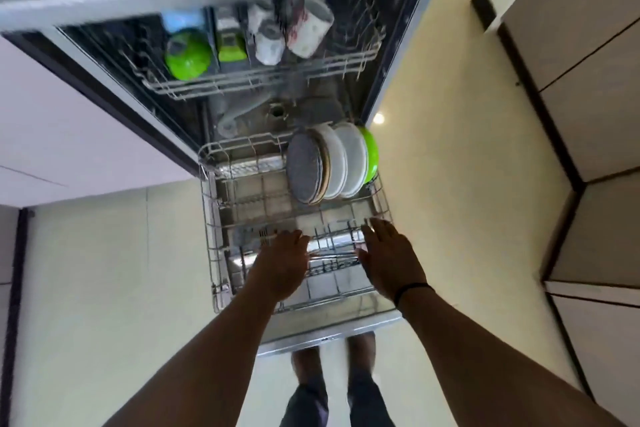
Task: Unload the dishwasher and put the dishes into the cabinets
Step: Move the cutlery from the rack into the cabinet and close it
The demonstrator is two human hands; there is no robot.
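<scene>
Both hands, left (282,262) and right (389,255), hover open and empty over lower rack (211,218); plates (332,161) stand on edge.

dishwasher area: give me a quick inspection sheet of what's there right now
surface: lower rack pulled out over the open door, mostly bare wire
job's things: plates standing on edge at the rack's far right, a green one last; upper rack holds a green bowl and mugs
clutter: nothing seen
hands: left hand and right hand over the rack's near end, fingers extended, holding nothing
cables: nothing seen
surroundings: pale floor, cabinet fronts at right
</scene>
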